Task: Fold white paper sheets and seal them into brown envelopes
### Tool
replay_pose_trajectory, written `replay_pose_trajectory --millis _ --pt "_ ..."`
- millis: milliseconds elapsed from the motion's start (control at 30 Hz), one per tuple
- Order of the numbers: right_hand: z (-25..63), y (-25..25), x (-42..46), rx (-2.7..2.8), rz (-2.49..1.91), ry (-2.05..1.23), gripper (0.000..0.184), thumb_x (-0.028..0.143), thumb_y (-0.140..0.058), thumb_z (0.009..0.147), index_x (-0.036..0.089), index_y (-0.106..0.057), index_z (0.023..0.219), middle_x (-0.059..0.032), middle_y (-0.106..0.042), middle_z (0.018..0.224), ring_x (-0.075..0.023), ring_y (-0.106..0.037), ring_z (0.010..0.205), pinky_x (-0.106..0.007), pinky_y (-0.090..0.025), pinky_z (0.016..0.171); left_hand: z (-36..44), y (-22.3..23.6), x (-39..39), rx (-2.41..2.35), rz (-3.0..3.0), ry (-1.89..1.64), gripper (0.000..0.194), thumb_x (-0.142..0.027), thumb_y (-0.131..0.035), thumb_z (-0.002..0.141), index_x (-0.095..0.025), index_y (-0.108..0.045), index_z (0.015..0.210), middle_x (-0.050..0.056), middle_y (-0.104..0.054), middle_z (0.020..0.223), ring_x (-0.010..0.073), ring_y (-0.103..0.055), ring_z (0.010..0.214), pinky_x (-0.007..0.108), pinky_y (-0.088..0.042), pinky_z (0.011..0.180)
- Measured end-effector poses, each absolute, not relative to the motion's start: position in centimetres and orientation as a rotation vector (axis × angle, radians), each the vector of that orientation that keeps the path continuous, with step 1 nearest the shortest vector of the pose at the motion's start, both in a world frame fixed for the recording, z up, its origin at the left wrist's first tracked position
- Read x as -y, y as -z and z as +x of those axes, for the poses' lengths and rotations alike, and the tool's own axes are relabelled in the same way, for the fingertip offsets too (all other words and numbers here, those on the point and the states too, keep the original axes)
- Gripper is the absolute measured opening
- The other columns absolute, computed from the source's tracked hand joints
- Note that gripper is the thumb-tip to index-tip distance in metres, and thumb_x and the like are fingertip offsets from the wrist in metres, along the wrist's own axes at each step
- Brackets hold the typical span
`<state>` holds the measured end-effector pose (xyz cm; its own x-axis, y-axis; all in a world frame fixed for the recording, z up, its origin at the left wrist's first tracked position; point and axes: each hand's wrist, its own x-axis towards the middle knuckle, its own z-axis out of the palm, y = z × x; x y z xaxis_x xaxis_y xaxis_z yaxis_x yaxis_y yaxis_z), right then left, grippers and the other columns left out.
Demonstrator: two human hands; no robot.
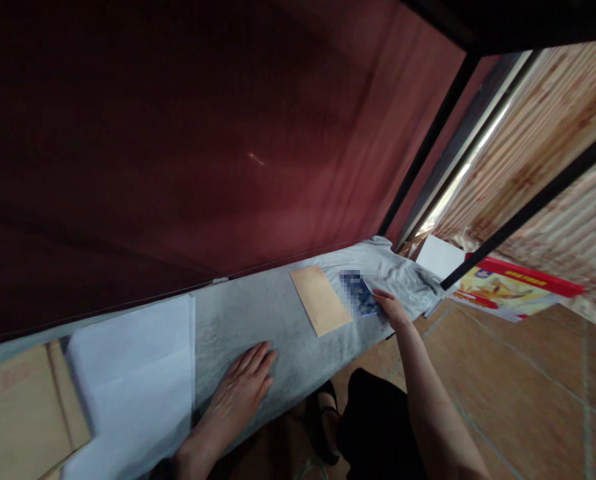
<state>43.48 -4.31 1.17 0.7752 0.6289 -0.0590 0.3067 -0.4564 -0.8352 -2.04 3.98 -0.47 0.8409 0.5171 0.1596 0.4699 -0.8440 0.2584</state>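
My left hand lies flat on the grey cloth, fingers stretched out, with nothing in it. My right hand grips the right edge of a dark blue patterned card or booklet, which rests on or just over the cloth; part of it is blurred out. To the left of that, a tan envelope lies slanted on the cloth, apart from both hands. A stack of white paper sheets sits left of my left hand. Beyond it, at the far left, are brown paper envelopes.
A dark red panel rises behind the narrow cloth-covered surface. Black metal bars frame the right end. On the tiled floor lies a red and yellow printed box or sheet, near a corrugated metal wall.
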Motion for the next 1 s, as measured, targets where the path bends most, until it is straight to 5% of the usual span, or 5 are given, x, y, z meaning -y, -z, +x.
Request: replay_pose_trajectory --millis 600,1000 --pt "42.2 -1.4 5.4 0.802 -2.129 -0.452 0.050 0.042 -0.071 0.064 0.018 -0.071 0.108 -0.0042 -0.069 0.096 -0.0243 -0.065 0.093 -0.033 -0.053 0.081 -2.0 0.5 -3.9 -0.747 2.820 -0.354 0.046 -0.031 -0.043 0.098 -0.025 -0.052 0.143 0.008 -0.050 0.151 0.0251 -0.048 0.137 0.043 -0.043 0.112" --pt "43.2 0.4 5.1 0.831 -2.300 -0.310 0.045 0.038 -0.058 0.079 0.015 -0.069 0.116 -0.0102 -0.065 0.118 -0.0223 -0.064 0.107 -0.030 -0.051 0.091 -2.1 1.0 -3.8 -0.766 2.821 -0.351 0.046 -0.030 -0.044 0.097 -0.026 -0.051 0.143 0.007 -0.049 0.151 0.0252 -0.047 0.138 0.043 -0.042 0.112"
